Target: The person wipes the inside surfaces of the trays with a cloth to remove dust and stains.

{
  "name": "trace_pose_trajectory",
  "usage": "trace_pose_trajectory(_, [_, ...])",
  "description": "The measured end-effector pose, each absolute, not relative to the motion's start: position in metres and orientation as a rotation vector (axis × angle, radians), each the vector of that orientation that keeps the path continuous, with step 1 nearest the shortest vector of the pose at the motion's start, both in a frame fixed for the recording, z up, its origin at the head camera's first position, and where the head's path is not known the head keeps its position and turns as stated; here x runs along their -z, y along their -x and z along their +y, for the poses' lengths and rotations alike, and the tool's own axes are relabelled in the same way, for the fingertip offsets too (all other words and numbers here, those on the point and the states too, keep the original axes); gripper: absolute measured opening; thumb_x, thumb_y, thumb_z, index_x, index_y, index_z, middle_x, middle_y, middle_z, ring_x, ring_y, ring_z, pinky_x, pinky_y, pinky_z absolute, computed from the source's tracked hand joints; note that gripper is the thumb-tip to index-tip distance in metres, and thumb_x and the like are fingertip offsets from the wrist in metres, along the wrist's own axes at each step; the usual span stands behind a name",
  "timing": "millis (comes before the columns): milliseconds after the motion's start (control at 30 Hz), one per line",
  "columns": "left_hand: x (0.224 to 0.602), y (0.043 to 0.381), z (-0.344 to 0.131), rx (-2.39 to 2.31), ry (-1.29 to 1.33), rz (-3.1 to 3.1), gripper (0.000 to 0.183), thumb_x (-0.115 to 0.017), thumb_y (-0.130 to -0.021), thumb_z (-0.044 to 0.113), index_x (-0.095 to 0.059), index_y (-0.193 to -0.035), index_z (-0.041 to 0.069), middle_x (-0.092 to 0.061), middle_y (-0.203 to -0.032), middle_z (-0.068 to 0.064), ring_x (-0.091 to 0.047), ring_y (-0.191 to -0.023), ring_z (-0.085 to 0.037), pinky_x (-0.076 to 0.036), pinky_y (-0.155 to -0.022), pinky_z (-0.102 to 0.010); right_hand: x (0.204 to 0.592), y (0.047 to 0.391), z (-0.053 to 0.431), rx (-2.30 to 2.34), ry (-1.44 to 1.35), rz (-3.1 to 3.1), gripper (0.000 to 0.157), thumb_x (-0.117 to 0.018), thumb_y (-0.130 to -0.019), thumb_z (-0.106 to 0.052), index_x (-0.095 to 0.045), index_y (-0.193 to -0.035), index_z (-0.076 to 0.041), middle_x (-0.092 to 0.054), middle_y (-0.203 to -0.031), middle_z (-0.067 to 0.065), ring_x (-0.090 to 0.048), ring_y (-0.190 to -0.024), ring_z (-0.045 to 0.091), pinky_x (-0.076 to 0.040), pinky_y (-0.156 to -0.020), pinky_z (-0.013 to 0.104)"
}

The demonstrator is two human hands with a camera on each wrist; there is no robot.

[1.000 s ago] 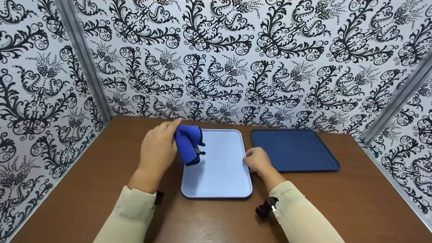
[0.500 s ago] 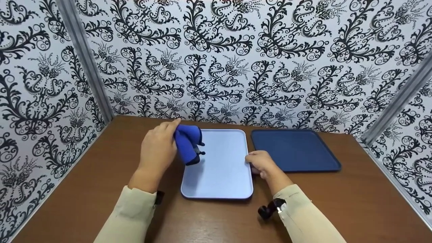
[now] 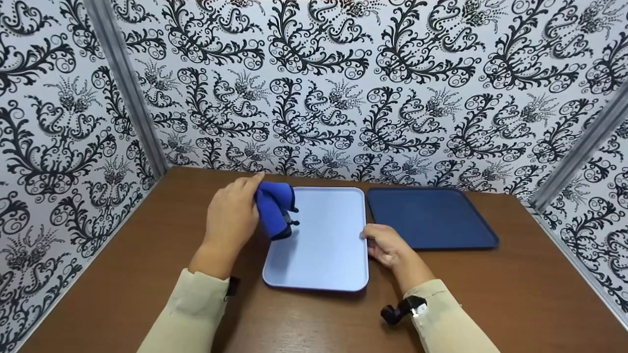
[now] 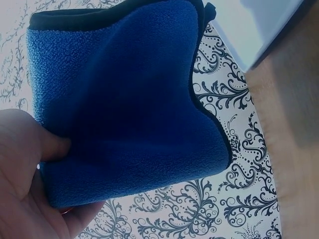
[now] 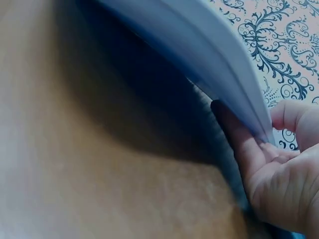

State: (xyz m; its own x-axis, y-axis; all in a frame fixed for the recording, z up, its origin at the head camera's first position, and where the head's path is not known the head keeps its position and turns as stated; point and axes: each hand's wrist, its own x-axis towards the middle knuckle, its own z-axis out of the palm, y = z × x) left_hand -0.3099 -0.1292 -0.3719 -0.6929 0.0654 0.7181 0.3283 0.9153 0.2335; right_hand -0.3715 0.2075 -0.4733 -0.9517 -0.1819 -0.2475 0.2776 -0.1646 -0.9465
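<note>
A patterned wall [image 3: 319,113] stands behind a brown table [image 3: 314,323]. On the table side of the wall, the light tray [image 3: 328,245] sits centrally, its right edge raised clear of the tabletop; whether its left edge bears on the table cannot be told. Just right of it lies the dark tray [image 3: 427,215], flat; nothing shows on its visible surface. The left hand [image 3: 230,215] pinches the cloth between thumb and fingers. The right hand [image 3: 387,245] grips the light tray's right rim, fingers underneath. The blue cloth [image 3: 272,211], black-edged and folded over, is over the light tray's left part; contact between them cannot be confirmed.

Assessment: work appears under way, at an intermediate stage. Done: cloth in hand, light tray secured at one side. Outstanding, in my judgement: light tray not yet level, cloth not yet released. No finished result is evident.
</note>
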Motion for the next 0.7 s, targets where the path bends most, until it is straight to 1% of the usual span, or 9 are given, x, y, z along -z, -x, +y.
trace_pose_trajectory(233, [0.3733, 0.3112, -0.1289, 0.458, 0.274, -2.313, 0.044, -0.063, -0.092, 0.001, -0.069, -0.135, 0.01, -0.075, -0.116, -0.018, -0.072, -0.097, -0.043, -0.058, -0.086, -0.056, 0.4766, 0.3683, 0.2116, 2.275, -0.078, 1.753, 0.024, -0.048, -0.091, 0.009, -0.062, -0.081, -0.008, -0.069, -0.085, 0.002, -0.07, -0.082, 0.013, -0.062, -0.075, 0.028])
trace_pose_trajectory(433, [0.3739, 0.3118, -0.1289, 0.456, 0.265, -2.33, 0.042, -0.065, -0.09, 0.001, -0.071, -0.131, 0.008, -0.075, -0.117, -0.019, -0.072, -0.098, -0.044, -0.057, -0.087, -0.057, 0.4734, 0.3655, 0.2148, 2.327, -0.066, 1.722, 0.023, -0.048, -0.092, 0.009, -0.066, -0.09, -0.006, -0.072, -0.085, 0.001, -0.071, -0.08, 0.012, -0.062, -0.074, 0.027])
trace_pose_trajectory(533, [0.3742, 0.3128, -0.1292, 0.451, 0.269, -2.332, 0.04, -0.065, -0.09, 0.001, -0.071, -0.128, 0.006, -0.075, -0.117, -0.019, -0.072, -0.099, -0.044, -0.057, -0.087, -0.057, 0.4718, 0.3654, 0.2133, 2.347, -0.073, 1.715, 0.023, -0.048, -0.092, 0.009, -0.067, -0.09, -0.005, -0.072, -0.084, 0.002, -0.071, -0.08, 0.012, -0.063, -0.074, 0.028])
trace_pose_trajectory(700, [0.3752, 0.3119, -0.1286, 0.453, 0.274, -2.339, 0.038, -0.065, -0.089, 0.002, -0.072, -0.127, 0.005, -0.075, -0.118, -0.019, -0.071, -0.099, -0.044, -0.058, -0.087, -0.057, 0.4702, 0.3646, 0.2114, 2.4, -0.077, 1.663, 0.025, -0.047, -0.094, 0.01, -0.069, -0.096, -0.003, -0.074, -0.086, 0.003, -0.073, -0.079, 0.012, -0.063, -0.075, 0.027])
